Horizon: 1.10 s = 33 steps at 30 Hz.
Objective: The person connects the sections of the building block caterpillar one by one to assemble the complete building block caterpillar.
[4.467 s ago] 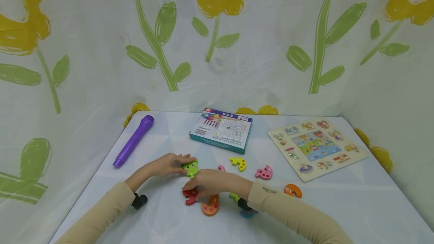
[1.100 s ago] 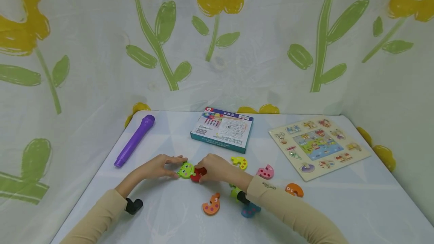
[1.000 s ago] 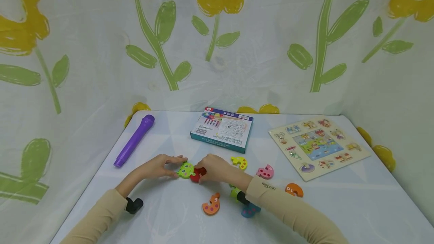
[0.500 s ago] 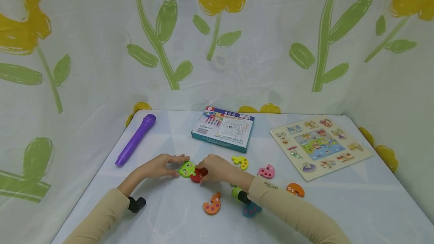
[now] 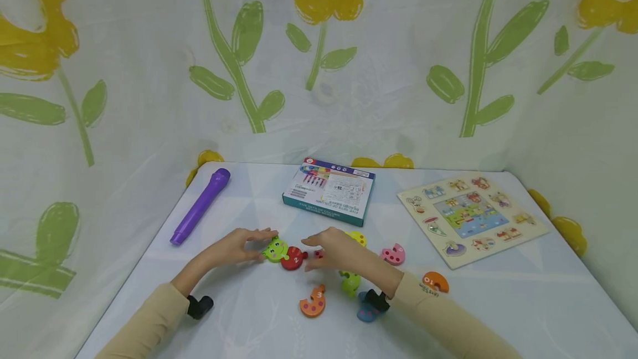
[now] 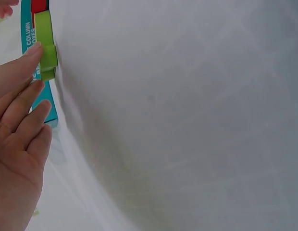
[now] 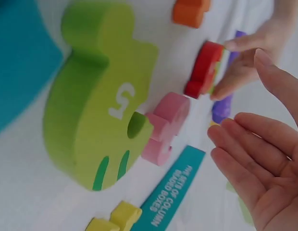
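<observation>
On the table (image 5: pixel 239 314), the left hand (image 5: pixel 230 248) is loosely gripping the green head piece (image 5: pixel 273 250), presumably steadying it against the touching red piece (image 5: pixel 291 260), beside which the empty right hand (image 5: pixel 344 251) is hovering, thumb and fingers wide apart.

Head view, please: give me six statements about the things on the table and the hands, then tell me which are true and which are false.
1. The purple stick lies left of the box. True.
2. The red piece is directly beside the green face piece. True.
3. The red piece is numbered 5. False: it is numbered 2.
4. The right hand is open, holding nothing. True.
5. The green face piece lies right of the red piece. False: it lies left.
6. The box appears below the red piece. False: it appears above.
</observation>
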Each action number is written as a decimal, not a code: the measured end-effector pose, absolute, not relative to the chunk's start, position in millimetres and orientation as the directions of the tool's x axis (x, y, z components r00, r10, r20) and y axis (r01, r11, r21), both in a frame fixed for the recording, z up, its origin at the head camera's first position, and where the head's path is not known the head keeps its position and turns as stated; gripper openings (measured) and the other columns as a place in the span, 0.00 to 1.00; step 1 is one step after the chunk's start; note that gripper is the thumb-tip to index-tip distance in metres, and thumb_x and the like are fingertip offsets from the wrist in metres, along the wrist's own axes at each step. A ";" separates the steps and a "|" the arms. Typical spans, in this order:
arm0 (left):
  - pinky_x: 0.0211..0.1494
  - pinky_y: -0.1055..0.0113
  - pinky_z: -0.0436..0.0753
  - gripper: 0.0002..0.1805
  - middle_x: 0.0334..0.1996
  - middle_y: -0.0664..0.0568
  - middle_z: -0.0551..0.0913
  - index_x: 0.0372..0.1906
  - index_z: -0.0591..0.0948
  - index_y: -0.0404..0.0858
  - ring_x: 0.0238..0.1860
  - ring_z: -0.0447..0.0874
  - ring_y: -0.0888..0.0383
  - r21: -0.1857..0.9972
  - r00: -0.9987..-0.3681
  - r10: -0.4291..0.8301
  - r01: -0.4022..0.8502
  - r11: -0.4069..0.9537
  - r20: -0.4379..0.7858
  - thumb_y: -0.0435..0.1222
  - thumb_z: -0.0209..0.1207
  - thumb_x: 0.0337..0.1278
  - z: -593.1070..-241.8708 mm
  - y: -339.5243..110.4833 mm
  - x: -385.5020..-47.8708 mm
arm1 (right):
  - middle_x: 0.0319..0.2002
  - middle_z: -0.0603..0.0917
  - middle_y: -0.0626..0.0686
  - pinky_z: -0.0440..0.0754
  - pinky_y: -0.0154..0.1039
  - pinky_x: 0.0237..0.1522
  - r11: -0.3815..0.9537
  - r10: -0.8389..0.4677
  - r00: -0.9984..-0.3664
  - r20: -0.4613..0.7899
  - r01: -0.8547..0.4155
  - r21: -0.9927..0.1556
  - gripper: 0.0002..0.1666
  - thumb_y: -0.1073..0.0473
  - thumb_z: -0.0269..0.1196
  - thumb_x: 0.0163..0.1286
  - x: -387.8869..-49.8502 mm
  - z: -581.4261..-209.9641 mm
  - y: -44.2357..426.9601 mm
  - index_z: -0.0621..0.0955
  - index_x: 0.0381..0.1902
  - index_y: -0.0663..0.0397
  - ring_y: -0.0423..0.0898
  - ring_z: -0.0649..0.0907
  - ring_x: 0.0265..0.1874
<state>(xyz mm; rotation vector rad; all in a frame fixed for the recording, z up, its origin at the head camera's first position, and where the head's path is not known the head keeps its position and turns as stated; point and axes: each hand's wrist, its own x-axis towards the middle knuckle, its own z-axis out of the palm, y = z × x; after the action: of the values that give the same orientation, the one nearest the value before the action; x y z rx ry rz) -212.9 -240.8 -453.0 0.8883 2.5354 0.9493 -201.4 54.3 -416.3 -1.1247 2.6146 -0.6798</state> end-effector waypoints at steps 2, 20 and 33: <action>0.66 0.45 0.65 0.34 0.66 0.39 0.68 0.67 0.70 0.36 0.67 0.64 0.41 0.668 -0.772 0.633 0.441 0.599 -0.059 0.37 0.66 0.55 -452.4 -239.8 -211.9 | 0.51 0.84 0.51 0.80 0.26 0.40 0.589 -0.727 -0.686 0.001 -0.625 -0.512 0.32 0.48 0.73 0.56 -197.3 -414.1 60.9 0.82 0.56 0.56 0.44 0.84 0.48; 0.67 0.42 0.63 0.35 0.67 0.41 0.68 0.68 0.70 0.36 0.69 0.62 0.42 0.670 -0.777 0.624 0.419 0.613 -0.084 0.43 0.65 0.57 -450.3 -232.7 -210.8 | 0.47 0.86 0.44 0.81 0.32 0.49 0.612 -0.713 -0.697 -0.075 -0.567 -0.551 0.27 0.47 0.73 0.55 -148.8 -421.7 92.5 0.84 0.52 0.51 0.40 0.82 0.51; 0.68 0.41 0.61 0.36 0.68 0.43 0.68 0.68 0.70 0.38 0.70 0.61 0.43 0.656 -0.764 0.638 0.433 0.619 -0.097 0.47 0.65 0.57 -450.6 -223.7 -214.0 | 0.45 0.86 0.42 0.80 0.30 0.48 0.616 -0.740 -0.667 -0.092 -0.615 -0.493 0.25 0.51 0.74 0.55 -135.8 -426.4 87.7 0.85 0.51 0.52 0.36 0.83 0.47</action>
<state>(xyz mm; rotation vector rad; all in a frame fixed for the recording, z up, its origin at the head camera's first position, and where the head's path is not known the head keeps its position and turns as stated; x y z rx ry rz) -214.0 -223.7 -450.6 0.8633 2.5242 0.8983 -135.8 87.7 -426.4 -1.0998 2.5561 -0.6213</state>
